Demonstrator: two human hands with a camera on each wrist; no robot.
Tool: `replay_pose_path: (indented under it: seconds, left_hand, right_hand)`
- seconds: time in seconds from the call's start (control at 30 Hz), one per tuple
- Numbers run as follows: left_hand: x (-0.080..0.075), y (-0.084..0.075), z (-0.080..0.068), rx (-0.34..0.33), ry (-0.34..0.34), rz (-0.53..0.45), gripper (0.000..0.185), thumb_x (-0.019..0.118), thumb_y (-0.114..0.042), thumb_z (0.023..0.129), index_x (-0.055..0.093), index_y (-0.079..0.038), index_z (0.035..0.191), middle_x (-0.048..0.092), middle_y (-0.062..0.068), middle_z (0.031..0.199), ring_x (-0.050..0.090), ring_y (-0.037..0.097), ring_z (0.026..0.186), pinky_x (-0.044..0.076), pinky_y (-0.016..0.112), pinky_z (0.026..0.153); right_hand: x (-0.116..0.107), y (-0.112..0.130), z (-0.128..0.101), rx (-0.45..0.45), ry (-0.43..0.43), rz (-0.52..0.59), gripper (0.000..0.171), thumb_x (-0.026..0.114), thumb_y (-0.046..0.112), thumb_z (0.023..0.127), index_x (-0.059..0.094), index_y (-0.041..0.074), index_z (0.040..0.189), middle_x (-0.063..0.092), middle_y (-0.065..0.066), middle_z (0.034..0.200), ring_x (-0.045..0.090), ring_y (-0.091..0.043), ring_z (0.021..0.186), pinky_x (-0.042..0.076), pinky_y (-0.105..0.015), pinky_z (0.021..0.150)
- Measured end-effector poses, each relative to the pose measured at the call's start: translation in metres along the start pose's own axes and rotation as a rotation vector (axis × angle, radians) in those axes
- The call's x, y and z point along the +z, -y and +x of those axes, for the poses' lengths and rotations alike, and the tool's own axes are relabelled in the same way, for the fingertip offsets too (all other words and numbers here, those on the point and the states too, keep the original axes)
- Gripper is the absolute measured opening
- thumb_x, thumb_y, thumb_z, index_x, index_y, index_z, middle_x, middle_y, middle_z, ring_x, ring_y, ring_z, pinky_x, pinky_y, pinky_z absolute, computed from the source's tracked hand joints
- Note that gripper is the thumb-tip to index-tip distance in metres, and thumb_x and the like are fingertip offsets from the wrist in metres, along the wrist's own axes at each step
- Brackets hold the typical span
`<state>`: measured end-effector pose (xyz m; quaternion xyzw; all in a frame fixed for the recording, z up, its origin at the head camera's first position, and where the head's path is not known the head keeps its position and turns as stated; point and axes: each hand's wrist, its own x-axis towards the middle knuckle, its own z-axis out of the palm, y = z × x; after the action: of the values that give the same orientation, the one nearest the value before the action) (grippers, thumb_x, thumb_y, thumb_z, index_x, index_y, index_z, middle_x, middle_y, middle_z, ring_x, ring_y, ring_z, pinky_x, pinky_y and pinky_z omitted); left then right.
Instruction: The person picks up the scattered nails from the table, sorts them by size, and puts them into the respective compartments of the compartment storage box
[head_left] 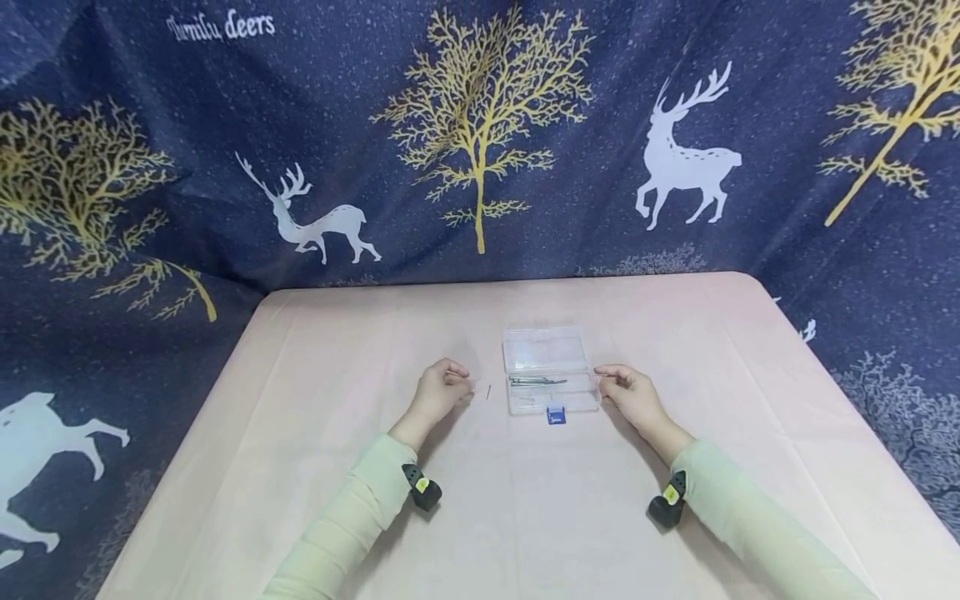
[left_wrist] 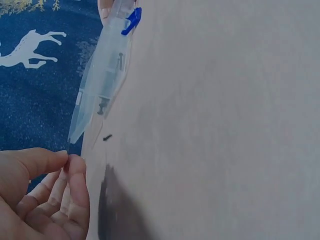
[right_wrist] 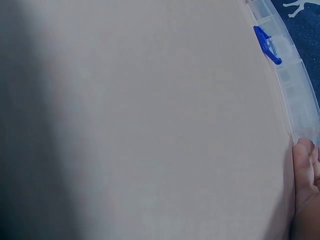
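White script ending in "deers" on the dark blue backdrop cloth, first word unreadable

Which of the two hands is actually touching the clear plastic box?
The right hand: its fingers meet the clear plastic box at its end. The left hand stays apart from it, beside a small dark pin.

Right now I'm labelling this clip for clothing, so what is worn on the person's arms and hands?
Both arms wear long pale green sleeves reaching the wrists. A small black wrist camera with a yellow mark sits at each cuff. The left hand and right hand are bare: no gloves, and no rings or watch show.
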<state>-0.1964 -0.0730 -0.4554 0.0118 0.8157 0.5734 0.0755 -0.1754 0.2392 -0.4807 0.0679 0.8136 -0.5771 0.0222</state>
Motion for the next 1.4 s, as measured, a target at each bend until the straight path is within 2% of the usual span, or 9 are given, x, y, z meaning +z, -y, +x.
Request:
replay_pose_path:
  seconds: [0.17, 0.3, 0.5, 0.7, 0.83, 1.0, 1.2, 1.4]
  left_hand:
    - [0.007, -0.005, -0.002, 0.005, 0.018, -0.002, 0.014, 0.062, 0.006, 0.084, 0.058, 0.007, 0.097, 0.068, 0.023, 0.088, 0.068, 0.022, 0.069, 0.058, 0.028, 0.060]
    - [0.011, -0.011, -0.004, 0.007, 0.040, 0.023, 0.014, 0.063, 0.003, 0.083, 0.059, 0.004, 0.096, 0.069, 0.020, 0.088, 0.063, 0.017, 0.063, 0.050, 0.024, 0.050]
    - [0.018, -0.013, -0.005, 0.021, 0.075, 0.042, 0.014, 0.061, 0.002, 0.083, 0.059, 0.004, 0.097, 0.069, 0.019, 0.089, 0.063, 0.016, 0.065, 0.054, 0.027, 0.056]
    - [0.026, -0.014, -0.004, 0.045, 0.107, 0.049, 0.014, 0.061, 0.000, 0.084, 0.059, 0.004, 0.097, 0.069, 0.018, 0.090, 0.063, 0.015, 0.063, 0.049, 0.025, 0.049]
    - [0.031, -0.016, -0.004, 0.065, 0.117, 0.047, 0.014, 0.062, 0.001, 0.082, 0.060, 0.004, 0.096, 0.069, 0.017, 0.088, 0.061, 0.013, 0.064, 0.049, 0.023, 0.049]
    - [0.034, -0.021, -0.005, 0.086, 0.131, 0.066, 0.016, 0.063, 0.001, 0.081, 0.061, 0.004, 0.097, 0.067, 0.016, 0.086, 0.059, 0.010, 0.068, 0.053, 0.022, 0.058]
    - [0.037, -0.025, -0.003, 0.103, 0.129, 0.074, 0.016, 0.063, 0.002, 0.081, 0.062, 0.005, 0.096, 0.062, 0.007, 0.078, 0.051, 0.008, 0.064, 0.047, 0.017, 0.057]
    - [0.040, -0.026, -0.003, 0.103, 0.179, 0.068, 0.017, 0.062, 0.003, 0.081, 0.061, 0.006, 0.097, 0.066, 0.012, 0.082, 0.054, 0.008, 0.062, 0.050, 0.020, 0.056]
  right_hand:
    - [-0.001, 0.000, -0.001, 0.001, 0.006, 0.000, 0.032, 0.055, 0.005, 0.091, 0.056, -0.011, 0.119, 0.065, -0.012, 0.095, 0.056, 0.002, 0.074, 0.053, -0.013, 0.067]
    - [-0.001, 0.000, 0.000, 0.004, 0.004, 0.006, 0.032, 0.055, 0.004, 0.091, 0.056, -0.010, 0.119, 0.066, -0.014, 0.095, 0.057, 0.001, 0.074, 0.053, -0.014, 0.067]
    - [-0.001, 0.001, -0.001, -0.014, 0.009, 0.027, 0.033, 0.055, 0.003, 0.090, 0.055, -0.012, 0.119, 0.066, -0.015, 0.096, 0.056, 0.002, 0.073, 0.053, -0.013, 0.067]
    - [-0.002, 0.001, -0.001, -0.001, 0.003, 0.029, 0.032, 0.055, 0.003, 0.091, 0.056, -0.011, 0.120, 0.066, -0.009, 0.092, 0.056, 0.003, 0.073, 0.053, -0.013, 0.067]
    - [-0.001, -0.001, 0.001, 0.002, 0.001, 0.031, 0.032, 0.055, 0.004, 0.091, 0.055, -0.011, 0.120, 0.065, -0.013, 0.096, 0.056, 0.003, 0.074, 0.053, -0.013, 0.068]
    - [-0.001, -0.002, 0.001, 0.017, 0.009, -0.002, 0.033, 0.054, 0.006, 0.091, 0.055, -0.009, 0.121, 0.063, -0.019, 0.104, 0.056, 0.002, 0.078, 0.053, -0.013, 0.071]
    - [-0.001, -0.003, 0.002, 0.019, 0.006, -0.001, 0.033, 0.055, 0.007, 0.091, 0.056, -0.008, 0.120, 0.062, -0.019, 0.103, 0.057, 0.001, 0.077, 0.054, -0.014, 0.071]
    - [-0.001, -0.003, 0.001, 0.014, 0.004, 0.008, 0.033, 0.055, 0.007, 0.091, 0.056, -0.009, 0.120, 0.063, -0.018, 0.102, 0.057, 0.002, 0.076, 0.053, -0.013, 0.070]
